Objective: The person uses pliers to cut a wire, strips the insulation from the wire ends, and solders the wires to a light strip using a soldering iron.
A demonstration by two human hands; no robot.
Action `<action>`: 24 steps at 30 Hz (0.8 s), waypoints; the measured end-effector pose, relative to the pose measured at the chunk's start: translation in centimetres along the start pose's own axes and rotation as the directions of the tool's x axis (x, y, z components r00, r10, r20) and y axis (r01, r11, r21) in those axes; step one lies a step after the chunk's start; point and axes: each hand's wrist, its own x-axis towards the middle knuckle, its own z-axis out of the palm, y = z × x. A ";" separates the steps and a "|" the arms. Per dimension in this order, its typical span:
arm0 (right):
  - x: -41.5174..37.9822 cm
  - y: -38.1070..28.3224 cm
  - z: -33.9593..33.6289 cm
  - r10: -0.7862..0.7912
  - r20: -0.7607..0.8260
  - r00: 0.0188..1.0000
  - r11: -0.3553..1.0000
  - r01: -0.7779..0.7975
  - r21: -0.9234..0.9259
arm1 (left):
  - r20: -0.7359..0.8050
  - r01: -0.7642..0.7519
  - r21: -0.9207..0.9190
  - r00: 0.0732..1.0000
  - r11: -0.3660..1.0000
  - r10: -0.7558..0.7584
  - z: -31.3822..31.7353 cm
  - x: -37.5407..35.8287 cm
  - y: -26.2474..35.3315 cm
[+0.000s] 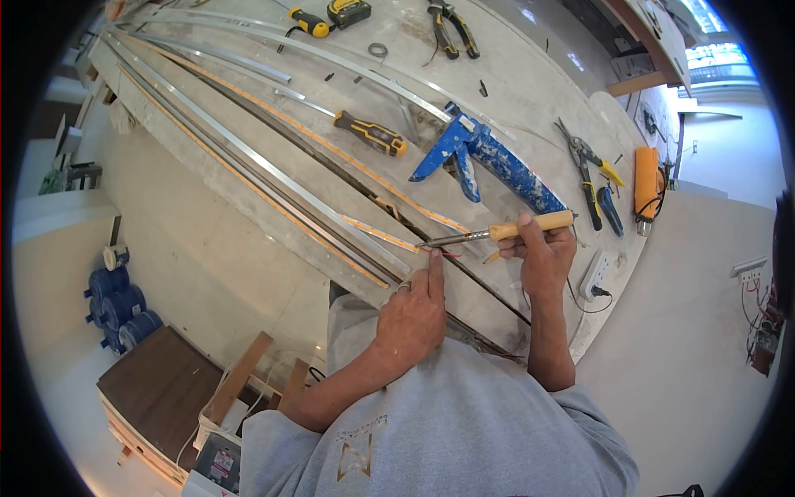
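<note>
My right hand point(542, 253) is closed round the wooden handle of a soldering iron point(531, 226), its metal shaft pointing left. The iron's tip meets the end of an orange-and-white LED strip point(381, 234). At that same end my left hand point(414, 319) presses a thin red wire point(451, 255) down with its extended index finger; its thumb is hidden. The strip's far part lies along a metal profile point(248, 149). Behind my right hand, a blue caulking gun point(464, 153) with a whitish-smeared barrel rests on the work table point(315, 178).
A yellow-black screwdriver point(370, 133), pliers point(451, 31), tin snips point(586, 170) and a tape measure point(348, 12) lie on the table. On the right are an orange heat gun point(647, 186) and a white power strip point(595, 275) with a plugged-in cord. Blue water jugs point(122, 308) stand at the lower left.
</note>
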 end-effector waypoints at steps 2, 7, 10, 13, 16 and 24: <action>0.0 0.0 0.1 -0.004 -0.001 1.000 1.000 0.004 -0.009 | -0.005 -0.005 -0.006 1.000 1.000 0.005 0.0 0.0 0.0; -0.2 -0.1 0.0 -0.005 -0.011 1.000 1.000 0.005 -0.007 | 0.001 0.000 -0.003 1.000 1.000 0.000 -0.2 -0.1 0.1; -0.3 -0.1 -0.1 -0.012 -0.010 1.000 1.000 0.012 -0.002 | -0.024 -0.016 -0.001 1.000 1.000 0.016 0.2 -0.1 -0.2; -0.2 0.1 -0.2 -0.016 0.000 1.000 1.000 0.016 0.003 | -0.013 -0.009 0.003 1.000 1.000 0.009 0.0 -0.1 0.0; -0.2 0.0 0.0 -0.018 0.002 1.000 1.000 0.018 -0.002 | -0.040 -0.029 0.007 0.999 1.000 0.029 0.4 -0.1 -0.3; -0.1 0.2 0.0 -0.016 -0.011 1.000 1.000 0.016 -0.013 | -0.009 -0.018 0.014 1.000 1.000 0.018 0.1 0.0 -0.1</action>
